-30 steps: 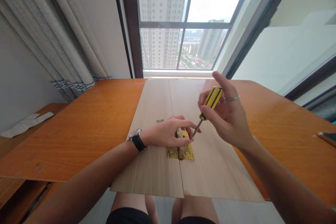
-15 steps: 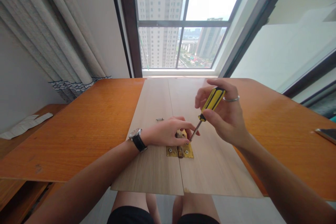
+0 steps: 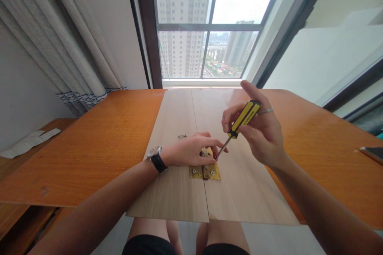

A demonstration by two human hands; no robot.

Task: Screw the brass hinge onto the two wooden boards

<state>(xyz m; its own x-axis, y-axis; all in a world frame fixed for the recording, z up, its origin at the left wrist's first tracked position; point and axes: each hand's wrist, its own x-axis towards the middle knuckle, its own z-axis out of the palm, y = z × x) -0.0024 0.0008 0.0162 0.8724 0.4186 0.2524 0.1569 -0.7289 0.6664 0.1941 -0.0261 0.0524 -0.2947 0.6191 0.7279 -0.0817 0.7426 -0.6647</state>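
Note:
A yellow and black screwdriver (image 3: 243, 118) slants down to the left, its handle between the thumb and fingers of my right hand (image 3: 263, 131). Its index finger is raised off the handle. The metal tip meets the right leaf of a brass hinge (image 3: 213, 173), which lies across the seam of two pale wooden boards. My left hand (image 3: 194, 149) rests over the upper part of the hinge, thumb and fingers curled around the screwdriver's tip. Whatever they pinch there is too small to make out. Two screw heads show in the hinge's near holes.
A loose screw (image 3: 182, 136) lies on the left board (image 3: 167, 195), beyond my left wrist. Both boards rest on an orange-brown wooden table (image 3: 119, 127). A dark flat object (image 3: 372, 154) is at the table's right edge. Beyond the far edge stands a window (image 3: 206, 28), with a curtain (image 3: 60, 36) on the left.
My right hand and the screwdriver's handle have shifted slightly right, so the shaft leans more. The right index finger has lifted and straightened. My left hand has hardly moved.

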